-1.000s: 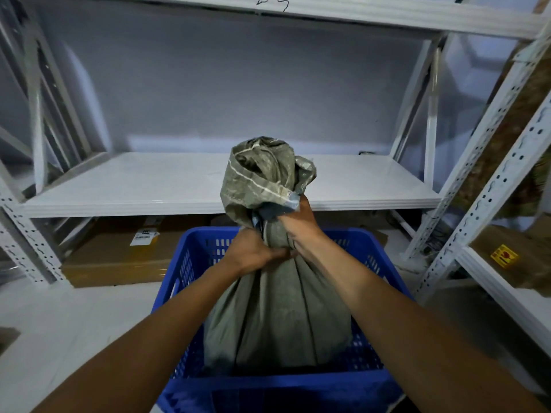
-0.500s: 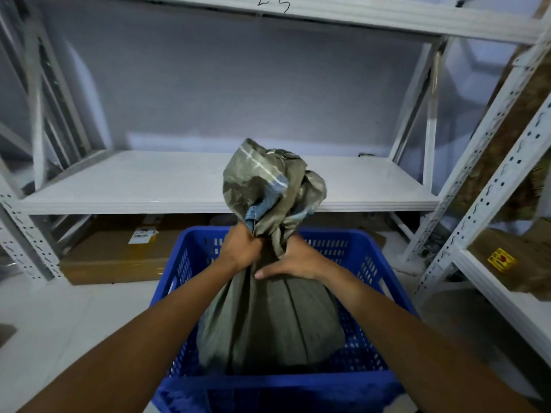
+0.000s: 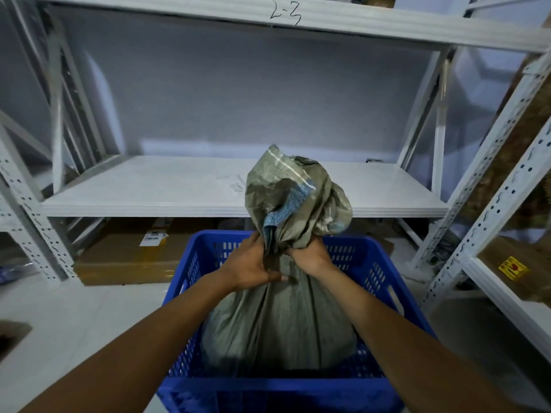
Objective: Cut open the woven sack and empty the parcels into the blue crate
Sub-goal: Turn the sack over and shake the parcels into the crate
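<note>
Sack (image 3: 280, 320) upright in crate (image 3: 384, 263), neck up

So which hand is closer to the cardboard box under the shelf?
Left. The left hand grips the sack just right of the box; the right hand grips farther right.

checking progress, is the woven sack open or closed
Closed: grey-green woven sack, upright in blue plastic crate, neck bunched in left hand and right hand.
</note>
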